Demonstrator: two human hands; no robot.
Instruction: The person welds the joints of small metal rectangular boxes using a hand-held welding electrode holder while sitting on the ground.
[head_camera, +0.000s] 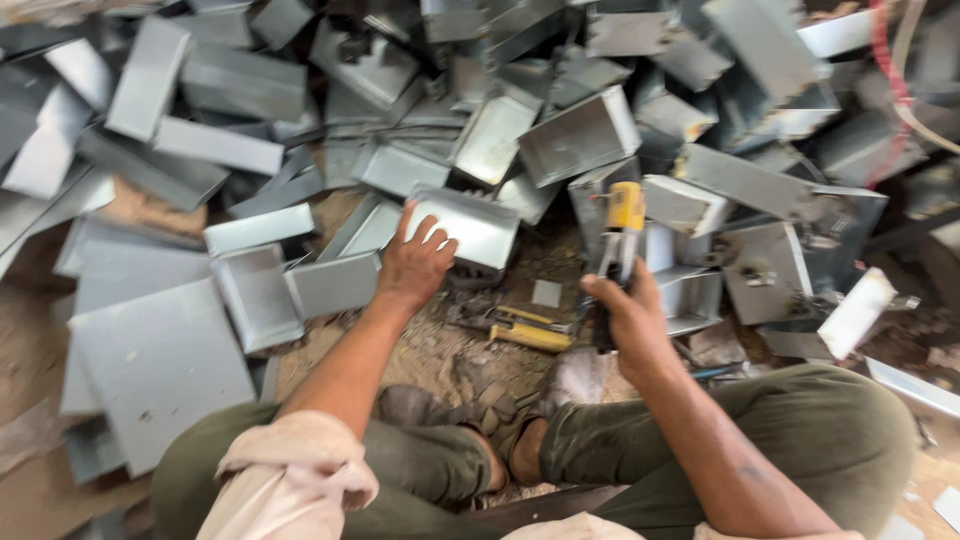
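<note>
My left hand (414, 262) reaches forward with fingers spread and touches the near edge of a grey sheet-metal box (468, 226) lying open side up. In my right hand (628, 312) I grip a hand riveter (620, 232) with a yellow head, held upright above the ground. A yellow-handled pair of snips (520, 328) lies on the dirt between my hands. I sit cross-legged in olive trousers (800, 430), my sandalled feet (500, 410) tucked in front of me.
Several grey folded metal boxes and flat panels (160, 360) are heaped all around, on the left, ahead and on the right. A red and a pale hose (890, 90) curve down at the upper right. Bare dirt (430, 350) shows by my feet.
</note>
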